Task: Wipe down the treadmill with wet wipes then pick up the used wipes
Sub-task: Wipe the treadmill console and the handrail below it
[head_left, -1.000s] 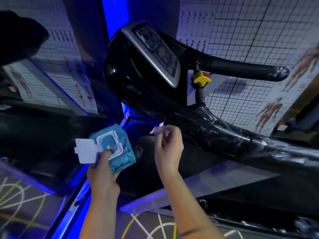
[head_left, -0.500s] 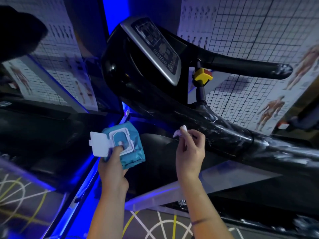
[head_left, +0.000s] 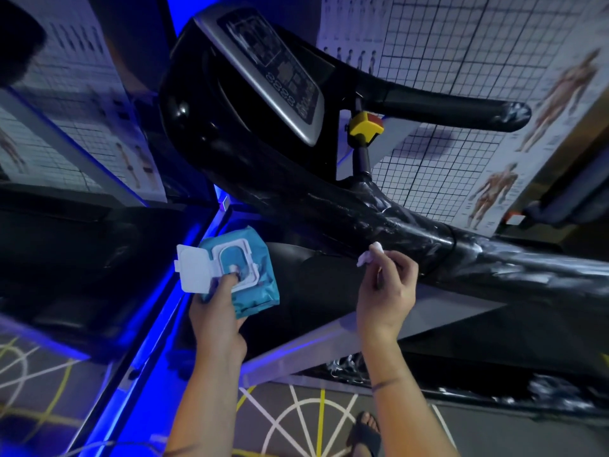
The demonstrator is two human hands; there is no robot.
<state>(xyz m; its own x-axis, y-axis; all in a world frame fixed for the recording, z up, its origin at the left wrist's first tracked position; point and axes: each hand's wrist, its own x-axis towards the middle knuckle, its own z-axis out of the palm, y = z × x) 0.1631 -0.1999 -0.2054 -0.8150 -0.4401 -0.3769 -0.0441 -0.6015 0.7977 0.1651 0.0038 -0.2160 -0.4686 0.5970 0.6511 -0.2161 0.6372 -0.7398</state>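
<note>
Left hand [head_left: 217, 321] grips the soft teal wipes pack [head_left: 253, 282], lid flipped open, thumb at the slot; right hand [head_left: 387, 291] pinches a small white wipe [head_left: 370, 257] just beside the treadmill [head_left: 362, 219] bar, and the wipe looks light, damp and limp, best bunched at the fingertips.

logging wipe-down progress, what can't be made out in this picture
Head view only:
- wipe: mostly hidden inside the right hand; its size is unclear.
- wipes pack opening: covered by the thumb of the left hand.
- treadmill console readouts: too blurred and dim to read.
- treadmill side rail: far end cut off by the right edge.
</note>
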